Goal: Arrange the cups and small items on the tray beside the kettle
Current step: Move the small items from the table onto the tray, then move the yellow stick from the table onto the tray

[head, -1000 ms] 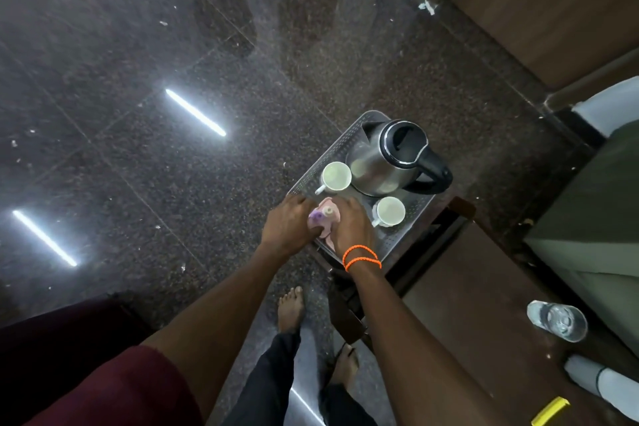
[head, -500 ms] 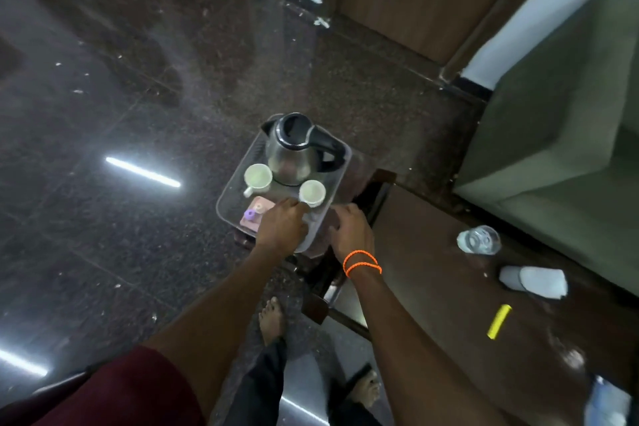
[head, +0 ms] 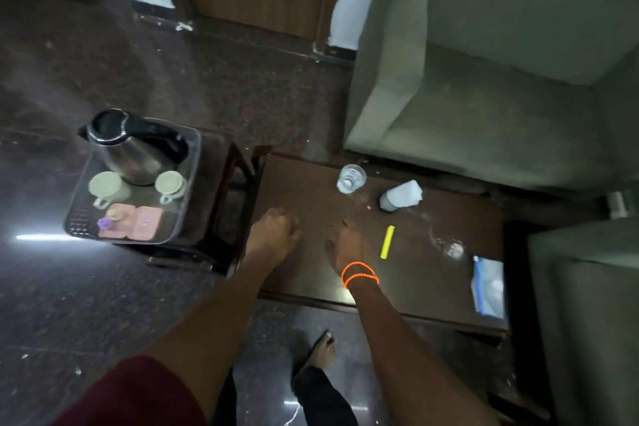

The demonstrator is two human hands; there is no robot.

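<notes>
Both hands held over the low table, away from the tray.

A green sofa (head: 501, 79) stands behind the brown table (head: 397, 273). On a stool to the left, the tray (head: 193, 162) holds the kettle (head: 131, 149), two cups (head: 105, 185) (head: 169, 183) in front of it, and pink packets (head: 145, 223) at its near edge. Both arms reach forward: the left hand (head: 273, 235) has loosely curled fingers and holds nothing; the right hand (head: 347, 247), orange bands at its wrist, is relaxed and empty, near a yellow stick (head: 387, 241).
</notes>
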